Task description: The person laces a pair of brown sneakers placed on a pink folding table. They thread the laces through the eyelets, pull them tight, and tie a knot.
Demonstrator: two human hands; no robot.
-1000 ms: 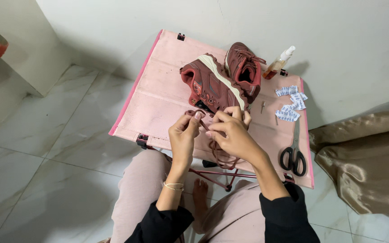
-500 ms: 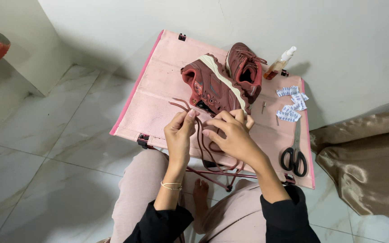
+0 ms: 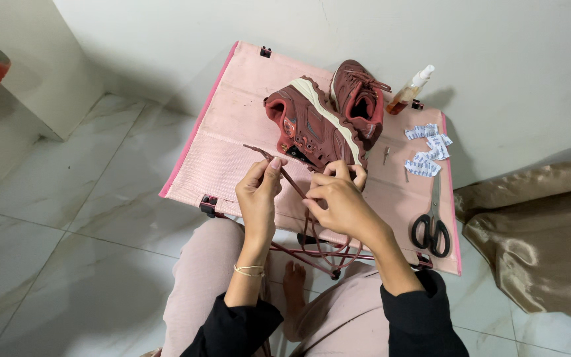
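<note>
Head view: my left hand (image 3: 259, 195) pinches the maroon shoelace (image 3: 290, 178) between thumb and fingertips, just in front of the maroon sneaker (image 3: 312, 129) lying on its side on the pink folding table (image 3: 223, 142). My right hand (image 3: 340, 201) closes on the same lace, nearer the sneaker's toe. The lace looks thin, limp and light, likely to slip, so I judge a tight pinch near its tip works best. Scissors (image 3: 432, 221) lie to the sneaker's right.

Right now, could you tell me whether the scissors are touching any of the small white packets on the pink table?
Apart. The head view shows bare pink table between the scissors and the nearest white packets; the blade tips stop just short of them.
</note>
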